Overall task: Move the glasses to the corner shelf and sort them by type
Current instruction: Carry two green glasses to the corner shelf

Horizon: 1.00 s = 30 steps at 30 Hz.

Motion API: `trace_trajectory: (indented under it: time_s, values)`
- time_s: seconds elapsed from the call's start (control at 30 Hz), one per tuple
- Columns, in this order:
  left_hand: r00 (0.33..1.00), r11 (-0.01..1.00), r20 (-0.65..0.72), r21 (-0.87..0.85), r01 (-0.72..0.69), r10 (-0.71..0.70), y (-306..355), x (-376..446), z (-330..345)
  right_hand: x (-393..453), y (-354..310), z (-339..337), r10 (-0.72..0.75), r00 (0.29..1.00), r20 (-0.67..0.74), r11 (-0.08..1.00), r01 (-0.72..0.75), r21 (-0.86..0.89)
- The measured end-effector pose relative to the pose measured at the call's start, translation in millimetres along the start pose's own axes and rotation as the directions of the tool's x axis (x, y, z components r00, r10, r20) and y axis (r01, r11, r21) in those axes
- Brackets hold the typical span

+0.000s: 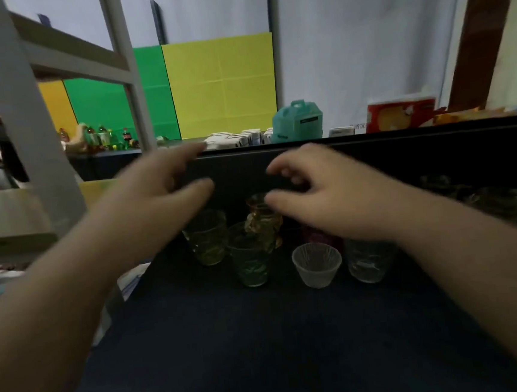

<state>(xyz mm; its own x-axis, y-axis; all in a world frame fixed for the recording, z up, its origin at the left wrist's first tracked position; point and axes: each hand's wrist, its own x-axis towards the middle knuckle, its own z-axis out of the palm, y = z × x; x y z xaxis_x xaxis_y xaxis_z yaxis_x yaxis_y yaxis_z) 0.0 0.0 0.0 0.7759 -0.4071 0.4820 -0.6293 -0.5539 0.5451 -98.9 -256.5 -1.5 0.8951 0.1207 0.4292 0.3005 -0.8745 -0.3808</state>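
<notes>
**Both hands over the glasses**

The glasses stand clustered on the dark shelf — two green glasses, an amber glass behind them, a frosted cup and a clear glass. The left hand hovers, fingers spread wide and empty. The right hand curls loosely just by the amber glass — contact is too blurred to tell.
</notes>
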Motion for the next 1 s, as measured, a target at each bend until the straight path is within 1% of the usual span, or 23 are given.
trace_trajectory:
  time_s: [0.03, 0.07, 0.1, 0.13, 0.2, 0.27, 0.37, 0.5, 0.6, 0.8, 0.93, 1.0]
  values:
    - [0.999, 0.997, 0.004, 0.067, 0.047, -0.047, 15.7, -3.3, 27.4, 10.2, -0.8, 14.7, 0.024, 0.995, 0.094, 0.993, -0.013, -0.115]
    - [0.996, 0.973, 0.078, 0.230, 0.033, -0.052, 7.7, 4.4, 34.3, 19.9, -3.0, 27.8, 0.062, 0.978, 0.197, 0.979, -0.022, -0.203]
    - [0.982, 0.929, 0.148, 0.366, 0.058, -0.119, -13.7, 13.8, 47.2, 28.0, -3.2, 38.7, 0.084, 0.964, 0.250, 0.971, -0.023, -0.238]
    - [0.969, 0.894, 0.195, 0.445, 0.051, -0.152, -31.5, 23.3, 55.5, 33.6, -4.0, 46.4, 0.110, 0.949, 0.296, 0.964, -0.030, -0.263]
    - [0.943, 0.853, 0.232, 0.514, 0.090, -0.240, -51.3, 41.0, 62.1, 39.7, -2.9, 62.0, 0.153, 0.920, 0.359, 0.944, -0.029, -0.329]
    - [0.918, 0.818, 0.271, 0.568, 0.090, -0.289, -62.5, 50.9, 75.8, 44.5, -2.5, 76.6, 0.178, 0.918, 0.356, 0.922, -0.029, -0.386]
    - [0.904, 0.821, 0.286, 0.560, 0.113, -0.319, -65.8, 58.6, 88.1, 48.1, -4.0, 92.6, 0.194, 0.929, 0.316, 0.912, -0.053, -0.406]
    - [0.916, 0.857, 0.264, 0.496, 0.141, -0.303, -72.8, 56.9, 94.8, 48.0, -2.1, 105.1, 0.220, 0.948, 0.229, 0.902, -0.109, -0.417]
    - [0.926, 0.872, 0.248, 0.468, 0.143, -0.285, -75.9, 49.5, 91.1, 47.5, -2.6, 107.8, 0.238, 0.941, 0.241, 0.912, -0.131, -0.390]
    - [0.964, 0.919, 0.193, 0.382, 0.097, -0.182, -81.3, 14.8, 73.4, 36.5, -7.3, 102.4, 0.175, 0.963, 0.204, 0.954, -0.115, -0.277]
    - [0.980, 0.936, 0.120, 0.334, 0.112, -0.160, -74.1, -14.9, 61.4, 15.2, -14.3, 79.2, 0.108, 0.988, 0.107, 0.970, -0.081, -0.231]
    - [0.983, 0.945, 0.112, 0.311, 0.106, -0.147, -59.8, -29.6, 58.1, 1.0, -17.4, 60.9, 0.098, 0.993, 0.061, 0.976, -0.084, -0.202]
